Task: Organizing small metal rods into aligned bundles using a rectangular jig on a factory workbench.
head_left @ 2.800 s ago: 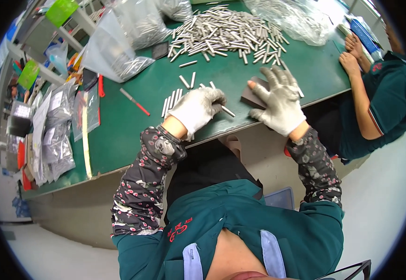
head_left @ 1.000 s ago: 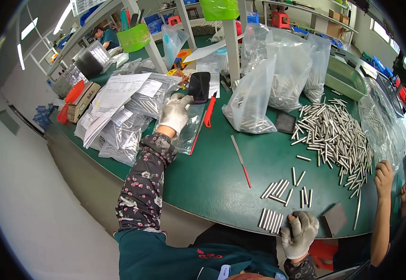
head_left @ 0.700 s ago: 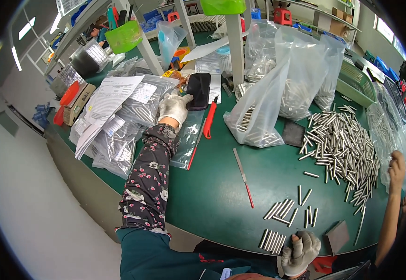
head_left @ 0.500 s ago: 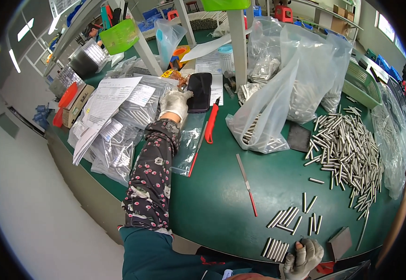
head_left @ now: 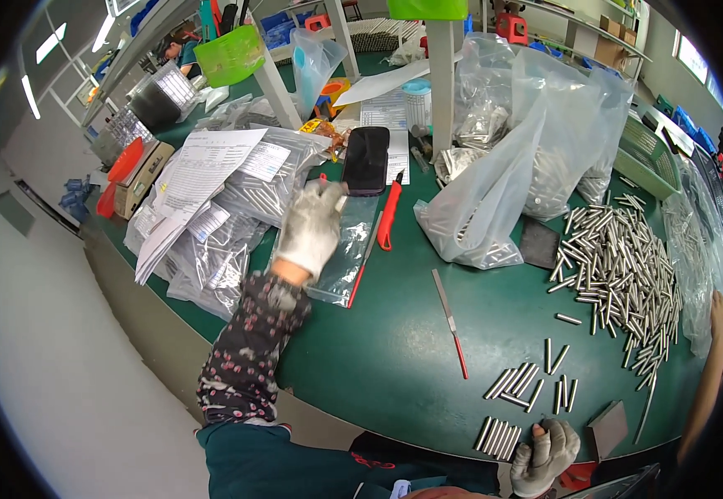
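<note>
My left hand (head_left: 311, 224), in a whitish glove and slightly blurred, is over a clear plastic bag (head_left: 336, 284). Its fingers are bent closed, and small pale and red bits show at the fingertips; I cannot make out what they belong to. A dark phone (head_left: 366, 160) lies just beyond, beside a red-handled cutter (head_left: 390, 214). At the near table edge my right hand (head_left: 547, 457), in a grey-white glove with a bare fingertip showing, is curled closed; anything inside is hidden. To its left lies a neat row of metal pins (head_left: 498, 438), with loose pins (head_left: 515, 384) farther back.
A large heap of metal pins (head_left: 619, 274) covers the right side. Clear bags of parts (head_left: 478, 224) stand mid-table near a post. Papers (head_left: 199, 179) lie on bagged pins at left. A red-handled file (head_left: 451, 324) lies centrally. Another person's arm (head_left: 710, 366) reaches in at right.
My left hand has drawn back from beside the phone, nearer to me, and its fingers have curled. My right hand stays beside the pin row. The view has shifted slightly.
</note>
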Action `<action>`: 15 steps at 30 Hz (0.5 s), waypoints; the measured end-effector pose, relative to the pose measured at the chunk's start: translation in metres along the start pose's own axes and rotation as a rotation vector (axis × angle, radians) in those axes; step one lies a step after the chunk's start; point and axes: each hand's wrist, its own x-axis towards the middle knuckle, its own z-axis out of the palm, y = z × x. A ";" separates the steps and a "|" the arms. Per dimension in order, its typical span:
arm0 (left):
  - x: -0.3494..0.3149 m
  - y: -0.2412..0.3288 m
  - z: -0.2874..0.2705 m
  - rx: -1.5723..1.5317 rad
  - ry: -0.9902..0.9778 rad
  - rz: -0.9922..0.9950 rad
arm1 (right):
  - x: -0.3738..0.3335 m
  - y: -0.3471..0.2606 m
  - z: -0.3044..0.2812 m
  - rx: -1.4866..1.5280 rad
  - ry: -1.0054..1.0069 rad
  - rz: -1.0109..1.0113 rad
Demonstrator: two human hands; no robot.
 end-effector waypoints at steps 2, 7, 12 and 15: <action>-0.025 0.027 -0.020 -0.087 -0.119 -0.002 | -0.004 0.004 0.001 0.002 0.009 -0.004; -0.081 0.091 -0.059 -0.351 -0.306 0.119 | -0.013 0.001 0.007 0.016 -0.011 0.028; -0.095 0.138 -0.046 -0.461 -0.485 0.231 | -0.013 -0.001 0.001 0.003 -0.065 0.042; -0.088 0.162 -0.035 -0.494 -0.451 0.352 | -0.015 0.002 0.000 0.040 -0.024 0.000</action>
